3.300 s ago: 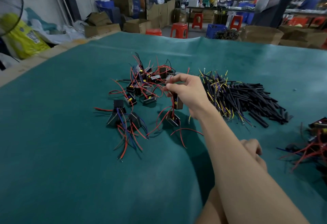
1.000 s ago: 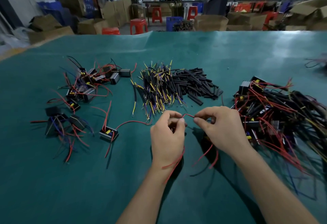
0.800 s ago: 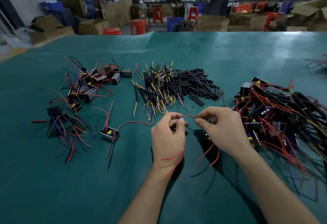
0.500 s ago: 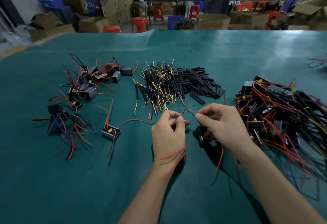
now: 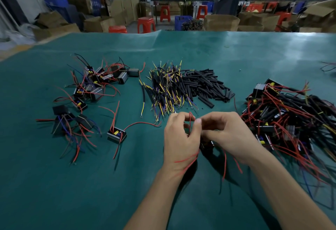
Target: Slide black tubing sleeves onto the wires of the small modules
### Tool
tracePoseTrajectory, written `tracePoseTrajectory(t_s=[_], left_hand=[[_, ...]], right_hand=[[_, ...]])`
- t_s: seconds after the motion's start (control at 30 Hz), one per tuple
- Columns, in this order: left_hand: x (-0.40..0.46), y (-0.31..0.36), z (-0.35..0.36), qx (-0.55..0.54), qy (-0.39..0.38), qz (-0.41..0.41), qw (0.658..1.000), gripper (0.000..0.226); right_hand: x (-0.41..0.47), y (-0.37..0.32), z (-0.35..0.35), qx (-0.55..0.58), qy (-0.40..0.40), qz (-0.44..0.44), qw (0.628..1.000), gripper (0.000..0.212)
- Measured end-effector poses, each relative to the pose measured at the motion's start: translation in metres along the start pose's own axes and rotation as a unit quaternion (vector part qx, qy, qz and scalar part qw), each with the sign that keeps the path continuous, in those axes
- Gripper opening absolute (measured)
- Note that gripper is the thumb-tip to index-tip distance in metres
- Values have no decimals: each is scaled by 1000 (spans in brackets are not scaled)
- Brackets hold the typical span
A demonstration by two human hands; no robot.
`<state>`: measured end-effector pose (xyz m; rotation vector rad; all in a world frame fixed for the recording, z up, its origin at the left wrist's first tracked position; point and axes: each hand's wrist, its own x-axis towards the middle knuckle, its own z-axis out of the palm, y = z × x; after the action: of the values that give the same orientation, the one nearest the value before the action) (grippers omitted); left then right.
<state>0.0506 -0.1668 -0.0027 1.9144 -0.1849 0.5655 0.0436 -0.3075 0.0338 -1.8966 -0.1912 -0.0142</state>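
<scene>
My left hand (image 5: 179,139) and my right hand (image 5: 227,135) meet over the green table, fingertips touching. Both pinch the red wire (image 5: 190,122) of a small black module (image 5: 206,146), which is mostly hidden beneath my hands. More red wires hang down past my left wrist and under my right hand. A heap of loose black tubing sleeves (image 5: 207,86) lies just beyond my hands. Beside it lies a bundle of sleeved yellow and blue wires (image 5: 167,89).
A single module (image 5: 116,135) with red wires lies left of my hands, with more modules (image 5: 94,84) scattered behind it at the left. A big tangle of modules with sleeved wires (image 5: 291,113) fills the right side. Boxes and red stools stand beyond the table's far edge.
My hands have closed together; the right fingertips now touch the left. The red wire between them stands more upright, and the module has come up under my palms.
</scene>
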Motion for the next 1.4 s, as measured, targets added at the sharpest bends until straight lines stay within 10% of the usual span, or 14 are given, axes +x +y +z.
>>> tracePoseTrajectory(t_s=[0.2, 0.6, 1.0, 1.4], left_hand=[[0, -1, 0, -24, 3, -6, 1000, 4], [-3, -4, -1, -11, -54, -24, 998, 24], [-1, -5, 4, -95, -88, -37, 991, 21], [-2, 0, 1, -82, -114, -62, 988, 37]], right_hand=[[1, 6, -4, -158, 47, -8, 986, 7], [0, 1, -3, -61, 30, 50, 996, 18], [103, -2, -21, -368, 136, 110, 913, 12], [94, 5, -21, -207, 156, 126, 957, 10]])
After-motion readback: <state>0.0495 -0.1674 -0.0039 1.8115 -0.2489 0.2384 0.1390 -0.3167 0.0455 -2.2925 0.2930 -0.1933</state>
